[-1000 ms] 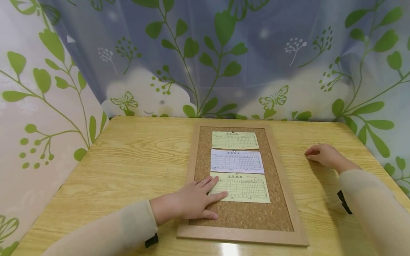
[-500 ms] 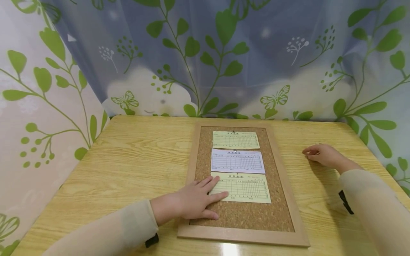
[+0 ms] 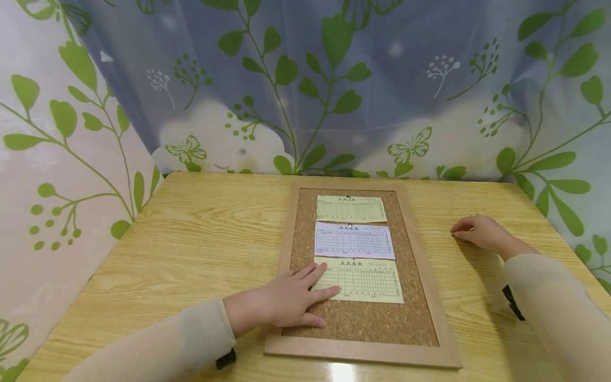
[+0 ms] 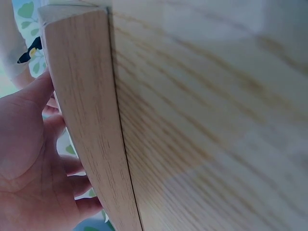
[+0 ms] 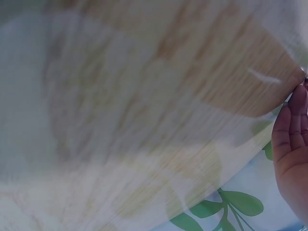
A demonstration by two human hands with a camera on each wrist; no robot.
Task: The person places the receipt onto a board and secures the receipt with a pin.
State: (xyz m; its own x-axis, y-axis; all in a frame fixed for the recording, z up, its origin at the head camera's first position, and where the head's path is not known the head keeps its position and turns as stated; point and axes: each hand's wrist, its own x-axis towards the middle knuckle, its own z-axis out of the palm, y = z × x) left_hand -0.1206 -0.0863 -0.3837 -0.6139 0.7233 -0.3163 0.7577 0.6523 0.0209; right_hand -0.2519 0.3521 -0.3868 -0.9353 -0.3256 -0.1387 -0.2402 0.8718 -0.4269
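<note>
A cork board [image 3: 360, 326] in a light wood frame lies flat on the table. On it, one above the other, are a small yellow receipt form [image 3: 350, 208], a white form [image 3: 353, 240] and a lower yellow form [image 3: 369, 281]. Tiny shiny pins show at the top edges of the upper two. My left hand [image 3: 291, 300] rests with spread fingers on the board and the lower form's left side. Right of the board, my right hand [image 3: 482, 233] is low over the table, thumb and fingertips together. A tiny dark pin-like thing [image 3: 452, 234] shows at its fingertips, too small to identify surely.
The wood-grain table [image 3: 200, 228] runs back to a curtain [image 3: 382, 106] printed with leaves and butterflies. A similar printed sheet [image 3: 62, 159] hangs at the left. Black wrist straps show below both sleeves.
My right fingertips have shifted slightly left and drawn closer together, near the tabletop. The left hand and the forms stay where they were.
</note>
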